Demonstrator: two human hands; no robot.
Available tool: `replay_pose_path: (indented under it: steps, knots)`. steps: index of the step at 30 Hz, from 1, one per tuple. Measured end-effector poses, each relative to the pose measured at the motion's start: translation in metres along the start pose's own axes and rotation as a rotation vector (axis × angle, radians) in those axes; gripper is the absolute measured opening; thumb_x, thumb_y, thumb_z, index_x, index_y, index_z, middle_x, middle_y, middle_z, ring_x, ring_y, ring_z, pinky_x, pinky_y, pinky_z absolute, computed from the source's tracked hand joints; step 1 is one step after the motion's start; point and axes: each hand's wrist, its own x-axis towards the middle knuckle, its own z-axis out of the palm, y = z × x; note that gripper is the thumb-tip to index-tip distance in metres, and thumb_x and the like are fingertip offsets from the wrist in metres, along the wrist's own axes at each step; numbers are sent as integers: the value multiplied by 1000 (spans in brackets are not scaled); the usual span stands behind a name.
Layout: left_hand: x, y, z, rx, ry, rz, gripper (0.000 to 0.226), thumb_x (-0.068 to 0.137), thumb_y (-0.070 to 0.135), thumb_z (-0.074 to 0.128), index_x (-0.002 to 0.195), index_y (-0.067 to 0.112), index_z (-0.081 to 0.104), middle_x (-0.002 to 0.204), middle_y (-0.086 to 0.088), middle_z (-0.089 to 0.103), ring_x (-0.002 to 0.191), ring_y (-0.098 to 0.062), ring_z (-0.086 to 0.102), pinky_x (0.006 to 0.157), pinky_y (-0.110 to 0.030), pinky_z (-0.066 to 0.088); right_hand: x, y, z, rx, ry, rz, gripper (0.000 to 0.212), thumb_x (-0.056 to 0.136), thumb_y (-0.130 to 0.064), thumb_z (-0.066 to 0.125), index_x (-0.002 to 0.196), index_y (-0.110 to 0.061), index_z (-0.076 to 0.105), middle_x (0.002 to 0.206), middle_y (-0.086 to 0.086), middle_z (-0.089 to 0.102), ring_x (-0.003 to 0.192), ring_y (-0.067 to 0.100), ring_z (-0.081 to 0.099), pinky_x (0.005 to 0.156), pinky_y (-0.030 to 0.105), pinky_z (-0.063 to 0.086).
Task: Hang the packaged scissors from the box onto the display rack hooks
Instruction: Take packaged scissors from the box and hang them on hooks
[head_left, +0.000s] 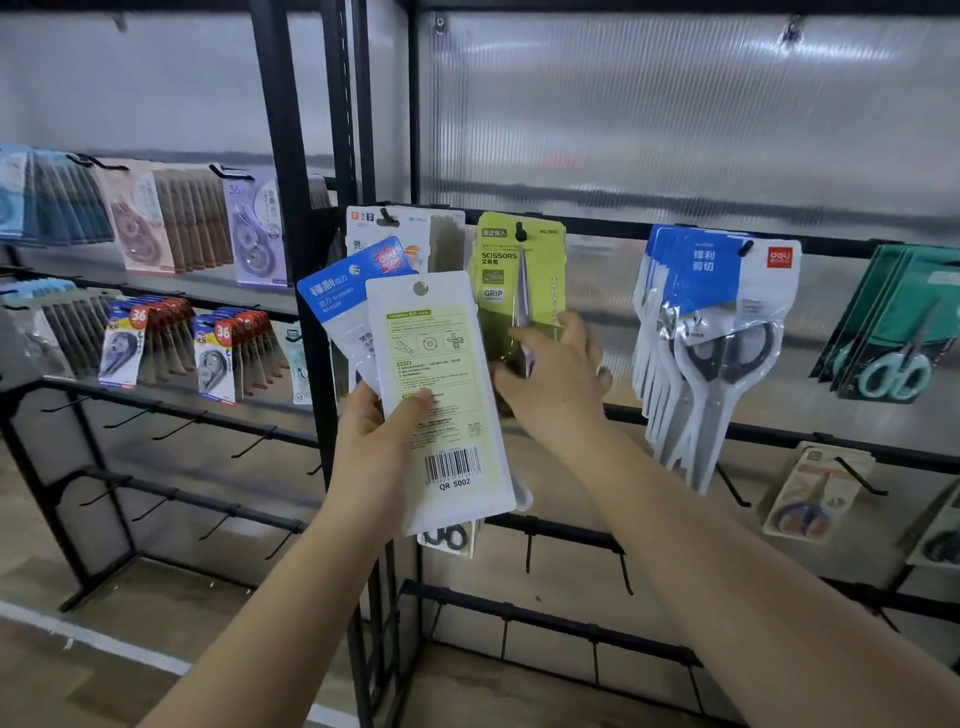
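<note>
Gripping two scissors packs (441, 400) in left hand (379, 415); right hand (556, 374) fingers relaxed, touching hung green pack (519, 270)

Two hands in view, left hand (379, 415) gripping two scissor packs: one white pack (441, 395) back side out, one blue-topped pack (353, 291) behind it. Right hand (556, 374) on one green scissors pack (519, 280) hanging on a hook. One white pack (415, 228) hangs left of it. One bunch of blue-and-white packs (717, 322), exact number unclear. Teal packs (893, 338), at least three. One beige pack (810, 493) lower right. Six bunches of correction tape (223, 348) on the left rack.
</note>
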Motion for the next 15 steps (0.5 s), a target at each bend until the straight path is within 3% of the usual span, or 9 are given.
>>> replay_pose_path:
  steps: [2,3,5,7,9,11,13,15]
  knots:
    - [-1,0,0,-12,-11,5,12,91,9,57,95,20,57,104,-4,68,75,-15,72,58,-33,57,-11,-1,-3,243,182,-80,34,91,-18,57,125,-21,56,135,3,39,129,21,35,107,40,34]
    - [-2,0,1,-22,-19,3,11,91,8,57,94,19,57,100,-3,69,74,-16,72,57,-33,57,-17,-2,-5,378,177,-92,32,90,-14,57,122,-18,57,125,1,47,117,16,47,97,30,44]
    - [-6,-2,3,-45,-46,-7,10,91,6,56,95,16,57,91,-1,72,74,-17,72,57,-34,58,-31,-5,-9,637,-37,-46,35,90,-15,60,124,-17,50,105,-1,60,93,10,61,72,18,51]
    - [-9,-4,4,-60,-74,-9,12,91,5,55,98,15,58,90,-1,74,78,-21,72,64,-39,59,-39,-3,-6,713,-210,11,48,86,-21,67,127,-21,42,94,2,63,85,12,65,68,25,55]
    - [-12,-5,5,-71,-87,-9,15,91,6,55,102,16,60,92,-1,74,81,-23,72,68,-41,59,-41,3,0,703,-225,54,57,81,-20,73,129,-20,42,95,8,64,86,17,66,76,38,57]
    - [-14,-6,6,-84,-94,-14,15,93,9,54,104,17,61,94,-2,74,83,-23,72,67,-40,59,-41,8,2,785,-168,91,42,79,-15,75,115,-13,54,87,8,64,83,19,67,79,44,56]
    - [-15,-7,7,-104,-102,-35,15,95,12,51,104,20,61,94,-1,74,83,-21,72,66,-39,60,-43,13,-1,855,-122,85,21,79,-9,74,90,-17,59,74,0,62,75,16,67,75,41,57]
    - [-14,-8,7,-117,-115,-59,14,95,15,50,103,19,61,97,-3,74,86,-22,71,71,-41,58,-45,14,-3,893,-76,35,20,78,-6,73,83,-17,58,72,-2,64,71,14,67,69,38,57]
